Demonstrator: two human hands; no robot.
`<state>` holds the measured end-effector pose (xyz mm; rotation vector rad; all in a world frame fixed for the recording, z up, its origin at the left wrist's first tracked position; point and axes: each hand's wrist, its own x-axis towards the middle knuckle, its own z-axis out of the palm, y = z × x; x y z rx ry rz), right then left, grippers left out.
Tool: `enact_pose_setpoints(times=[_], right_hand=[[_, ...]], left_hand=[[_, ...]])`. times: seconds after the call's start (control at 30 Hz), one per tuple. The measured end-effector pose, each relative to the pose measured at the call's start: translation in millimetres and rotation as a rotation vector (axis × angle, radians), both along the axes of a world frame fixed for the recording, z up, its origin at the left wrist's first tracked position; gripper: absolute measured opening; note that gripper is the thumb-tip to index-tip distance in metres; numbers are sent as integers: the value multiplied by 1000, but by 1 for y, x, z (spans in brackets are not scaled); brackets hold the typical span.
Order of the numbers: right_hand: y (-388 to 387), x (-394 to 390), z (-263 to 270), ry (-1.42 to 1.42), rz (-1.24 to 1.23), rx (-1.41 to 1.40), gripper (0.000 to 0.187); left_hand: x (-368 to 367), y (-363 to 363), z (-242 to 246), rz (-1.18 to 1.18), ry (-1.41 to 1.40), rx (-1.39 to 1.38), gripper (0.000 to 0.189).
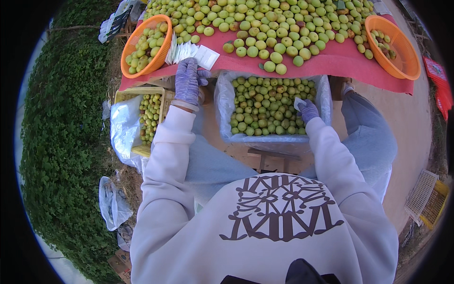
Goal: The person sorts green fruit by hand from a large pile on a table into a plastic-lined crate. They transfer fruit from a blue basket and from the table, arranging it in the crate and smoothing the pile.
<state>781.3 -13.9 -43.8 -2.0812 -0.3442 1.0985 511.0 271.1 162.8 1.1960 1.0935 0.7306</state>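
My left hand [188, 80], in a purple knitted glove, reaches to the table's near edge, its fingertips at a fanned row of small white paper packets [184, 51]. The thumb stands out to the right, apart from the fingers. Between the fingers of my gloved right hand [308, 110] is one small white packet [299, 103]. That hand is over the right side of a crate lined with clear plastic [223, 106]. Small round green fruits [269, 106], some with brown patches, fill the crate, which sits between my knees.
Loose green fruits [280, 32] are heaped on a table with red cloth [340, 60]. Orange baskets of fruit flank it, at left [165, 46] and right [408, 53]. A yellow crate [161, 106] stands by my left arm. Other crates [424, 191] lie at lower right.
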Motion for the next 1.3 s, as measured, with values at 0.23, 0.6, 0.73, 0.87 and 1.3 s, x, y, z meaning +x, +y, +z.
enact_pose_setpoints(times=[0.23, 0.6, 0.73, 0.87, 1.3], right_hand=[[-4, 15, -17, -325, 175, -44, 41], [8, 2, -35, -395, 430, -163, 44], [15, 6, -31, -404, 569, -283, 45], [18, 13, -33, -295, 738, -290, 49], [33, 16, -26, -309, 711, -537, 40]], left_hand=[[37, -57, -98, -102, -235, -191, 30], [40, -91, -195, -605, 927, 67, 30], [47, -85, -191, -805, 1104, 193, 39], [45, -76, -199, -1068, 1089, 273, 45], [55, -68, -220, -846, 1035, -152, 45]])
